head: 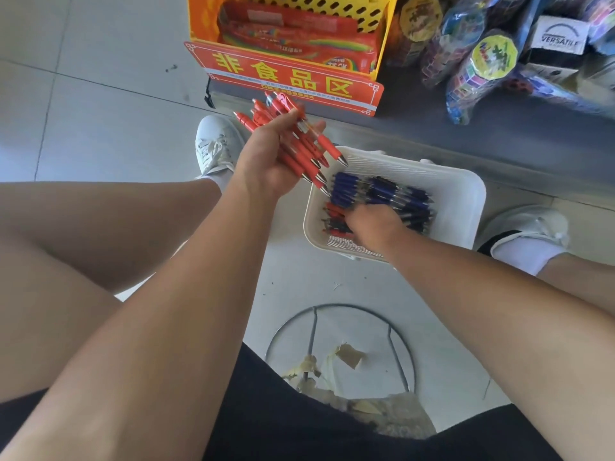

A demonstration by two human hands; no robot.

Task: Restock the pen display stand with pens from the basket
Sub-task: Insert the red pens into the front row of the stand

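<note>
My left hand [271,158] grips a bundle of red pens [301,144], held above the floor just left of the white basket [459,194]. The pen tips point down toward the basket's near-left corner. Inside the basket lie several blue pens [382,194] and a few red and dark pens [334,217]. My right hand [372,224] reaches down into the basket among those pens; its fingertips are hidden, so whether it holds one is unclear. No pen display stand is in view.
A yellow display bin [366,15] with a red sign [286,78] stands ahead on a grey shelf base. Bagged toys [482,58] lie to the right. My white shoes [216,144] flank the basket. A wire stool frame [339,341] sits below on the tiled floor.
</note>
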